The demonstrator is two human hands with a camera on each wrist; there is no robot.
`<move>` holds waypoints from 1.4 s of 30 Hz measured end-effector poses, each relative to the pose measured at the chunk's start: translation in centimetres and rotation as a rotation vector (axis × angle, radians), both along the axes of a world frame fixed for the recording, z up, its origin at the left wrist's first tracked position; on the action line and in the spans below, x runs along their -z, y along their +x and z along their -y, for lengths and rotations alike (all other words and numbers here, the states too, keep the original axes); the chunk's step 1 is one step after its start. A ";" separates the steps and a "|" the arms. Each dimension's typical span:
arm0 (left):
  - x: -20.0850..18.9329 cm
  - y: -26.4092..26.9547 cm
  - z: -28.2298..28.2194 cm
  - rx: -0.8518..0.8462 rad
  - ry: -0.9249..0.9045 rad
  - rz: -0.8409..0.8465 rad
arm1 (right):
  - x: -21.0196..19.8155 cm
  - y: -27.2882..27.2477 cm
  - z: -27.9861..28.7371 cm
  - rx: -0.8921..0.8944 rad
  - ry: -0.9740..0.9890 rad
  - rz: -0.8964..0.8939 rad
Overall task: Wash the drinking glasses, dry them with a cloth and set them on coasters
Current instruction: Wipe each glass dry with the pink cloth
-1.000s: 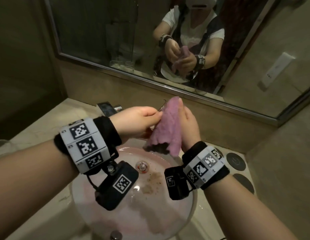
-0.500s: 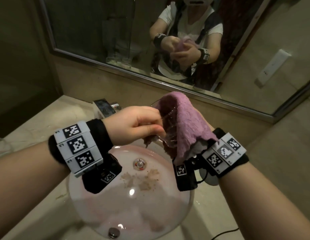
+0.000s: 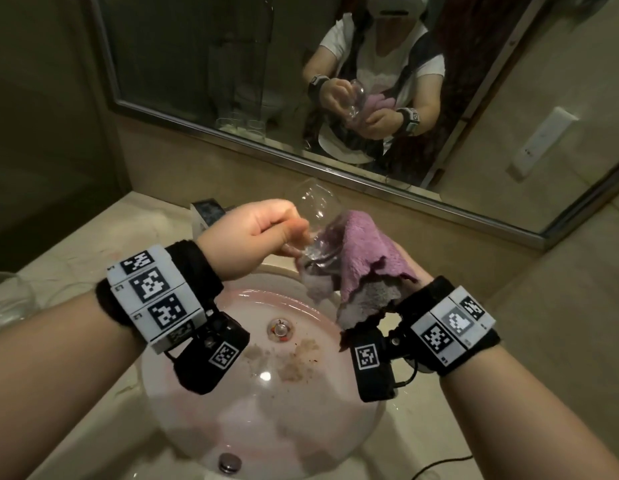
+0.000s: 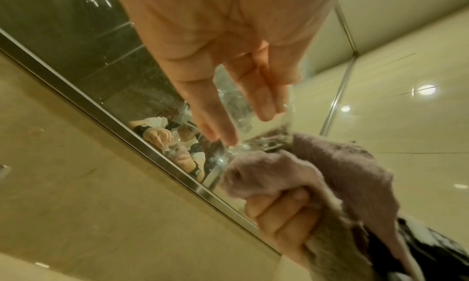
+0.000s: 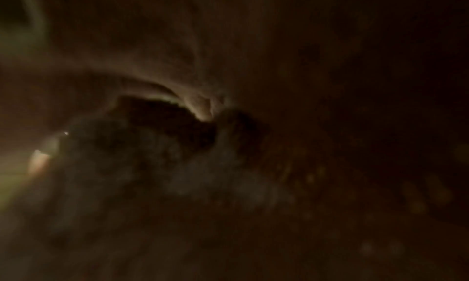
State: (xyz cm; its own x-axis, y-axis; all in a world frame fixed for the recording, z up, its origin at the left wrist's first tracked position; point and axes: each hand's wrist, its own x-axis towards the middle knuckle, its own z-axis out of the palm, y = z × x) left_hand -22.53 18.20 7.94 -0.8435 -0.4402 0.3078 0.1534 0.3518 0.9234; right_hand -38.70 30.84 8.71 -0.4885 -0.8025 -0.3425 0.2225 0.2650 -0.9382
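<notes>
- At far left edge of the head view: a clear rounded glass vessel point(image 3: 8, 299) on the pale stone counter point(image 3: 76, 244), cut off by the frame; blurred.
- Left hand point(image 3: 247, 233): fingers curled, pinching the drinking glass point(image 3: 316, 216) near its base end. Glass clear and thin-walled, rounded bowl, tilted, held above the basin. In the left wrist view the fingers point(image 4: 264, 96) lie along the glass wall.
- Below, centre: round sink basin point(image 3: 353, 424), glossy, pinkish tint, brown gritty residue near the metal drain point(image 3: 279, 330).
- Cloth point(image 3: 367, 251): purple, fuzzy terry pile, greyish on its underside, wrapped around the lower part of the glass; ragged edge hangs down.
- Right hand point(image 4: 281, 209): mostly hidden under the cloth in the head view; left wrist view shows its fingers clenched on the bunched cloth.
- Right wrist view: dark, blurred; nothing identifiable.
- Behind: framed mirror point(image 3: 204, 81) reflecting the person's hands; more glasses in reflection, indistinct.
- Coasters: cannot be made out.
</notes>
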 end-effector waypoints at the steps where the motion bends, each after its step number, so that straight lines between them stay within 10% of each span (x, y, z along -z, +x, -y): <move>1: 0.0 0.2 0.3 -0.046 -0.005 0.016 | 0.1 -0.2 0.1 0.023 -0.001 0.075; 16: 0.9 0.5 0.0 -0.309 0.706 -0.216 | 0.5 5.6 4.2 0.110 -0.214 -0.056; 29: 1.2 2.2 0.3 -0.168 0.752 0.063 | 1.0 6.6 5.8 -0.019 -0.292 0.285; 37: 1.7 4.0 1.2 -0.050 0.723 0.037 | -1.9 3.4 3.9 0.333 -0.300 0.002; 42: 2.1 4.2 1.1 -0.057 0.815 -0.027 | -2.8 5.3 3.9 -0.047 -0.179 -0.575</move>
State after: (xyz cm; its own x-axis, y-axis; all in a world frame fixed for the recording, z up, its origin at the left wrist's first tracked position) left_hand -18.30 17.07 5.83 -0.8099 -0.5766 -0.1076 0.1813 -0.4205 0.8890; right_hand -33.45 26.94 11.52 -0.5180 -0.8485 0.1085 -0.3417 0.0890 -0.9356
